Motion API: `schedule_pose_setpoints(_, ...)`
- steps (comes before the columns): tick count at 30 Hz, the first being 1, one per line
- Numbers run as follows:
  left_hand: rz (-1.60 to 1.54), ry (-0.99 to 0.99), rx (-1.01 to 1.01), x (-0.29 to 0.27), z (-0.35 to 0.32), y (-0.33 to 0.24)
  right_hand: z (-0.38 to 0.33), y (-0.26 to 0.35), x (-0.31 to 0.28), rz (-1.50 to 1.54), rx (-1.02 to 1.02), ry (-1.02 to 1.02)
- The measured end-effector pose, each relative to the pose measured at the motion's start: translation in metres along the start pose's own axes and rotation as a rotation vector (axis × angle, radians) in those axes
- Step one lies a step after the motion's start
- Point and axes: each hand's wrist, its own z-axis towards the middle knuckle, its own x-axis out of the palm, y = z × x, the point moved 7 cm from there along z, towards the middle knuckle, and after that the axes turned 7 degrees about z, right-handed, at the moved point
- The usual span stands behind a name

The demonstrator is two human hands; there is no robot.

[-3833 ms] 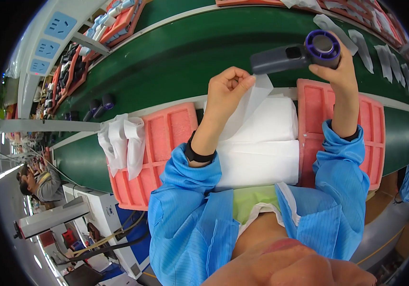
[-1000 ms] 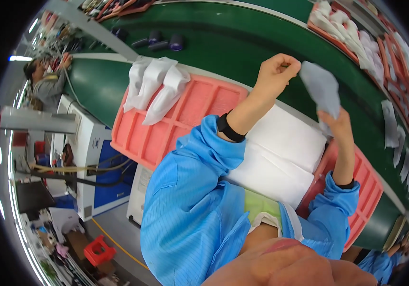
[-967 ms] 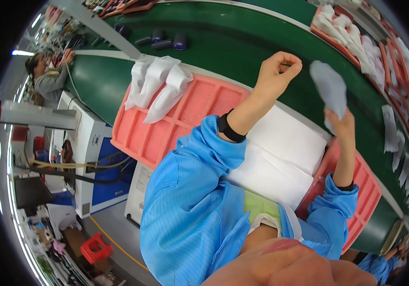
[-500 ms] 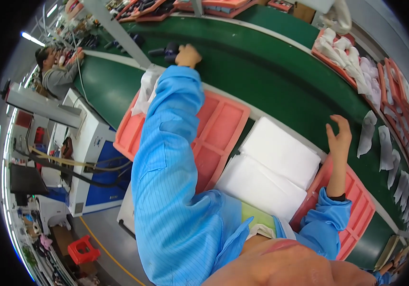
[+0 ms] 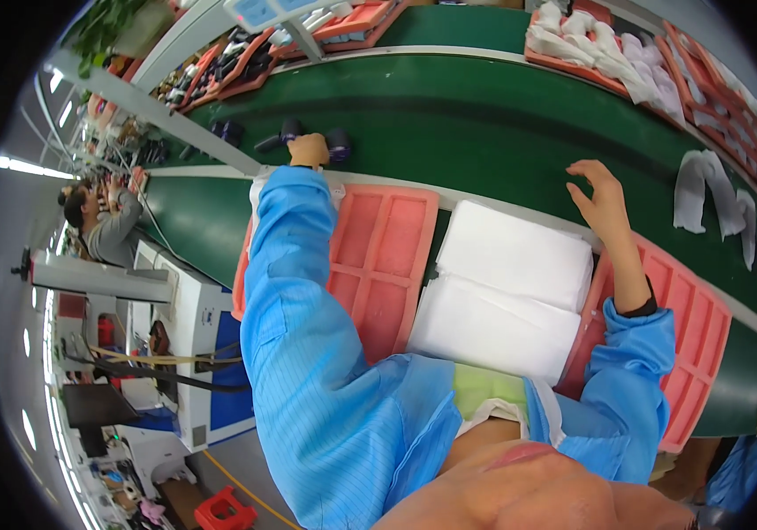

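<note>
My left arm in a blue sleeve stretches far out over a pink compartment tray (image 5: 387, 256) to the green conveyor belt (image 5: 484, 115). My left hand (image 5: 310, 150) is closed over a dark hand-held device with a purple round head (image 5: 337, 141) lying on the belt. My right hand (image 5: 599, 190) hovers empty, fingers spread, above the near edge of the belt. It is just past a stack of white foam sheets (image 5: 511, 265) in front of me.
A second pink tray (image 5: 696, 327) lies under my right forearm. White pouches (image 5: 705, 190) ride the belt at right. Trays of white pouches (image 5: 590, 40) line the far side. More dark devices (image 5: 228, 132) lie left of my hand. Another person (image 5: 100, 221) works at left.
My left arm has swung from a raised fist out to the belt and onto the device. My right hand no longer holds the pale pouch and has lowered, opened.
</note>
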Motion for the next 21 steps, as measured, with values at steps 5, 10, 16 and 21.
schedule_pose_setpoints(5,-0.807,0.158,0.511,-0.100,-0.058,-0.142,-0.016,-0.015,0.014,0.220,0.204,0.082)
schedule_pose_setpoints(10,-0.840,-0.565,0.802,-0.204,-0.195,-0.216,-0.016,0.006,0.044,0.754,0.401,0.123)
schedule_pose_setpoints(16,-1.100,-1.106,0.625,-0.257,-0.283,-0.235,-0.006,0.005,-0.001,0.816,0.252,0.008)
schedule_pose_setpoints(21,-1.152,-0.572,1.043,-0.220,-0.299,-0.304,-0.004,-0.007,-0.018,0.353,0.253,-0.180)
